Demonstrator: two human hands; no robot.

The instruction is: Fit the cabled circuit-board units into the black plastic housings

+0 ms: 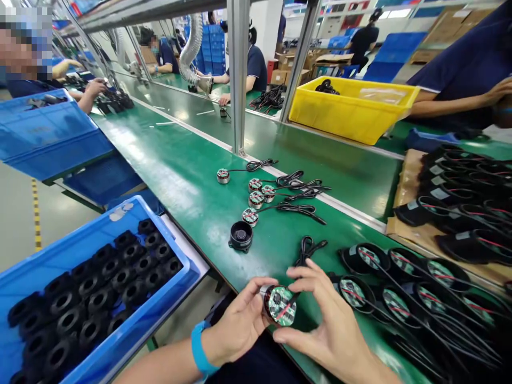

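Observation:
My left hand (pixel 240 322) and my right hand (pixel 326 320) together hold a small round motor stator (pixel 280 305) with a green circuit board face and red and black wires, at the near edge of the green bench (pixel 192 181). Both hands' fingers pinch its rim. Its coiled black cable (pixel 308 249) trails onto the bench behind my right hand. A black round housing (pixel 240 236) sits alone just beyond my hands. Several more stators (pixel 256 198) with coiled cables lie farther back.
A blue bin (pixel 100 298) of black housings stands at my left. Assembled black units (pixel 380 277) with wires lie at my right, more on cardboard (pixel 440 213). A yellow bin (pixel 352 109) and a metal post (pixel 239 80) stand behind. Other people work around the bench.

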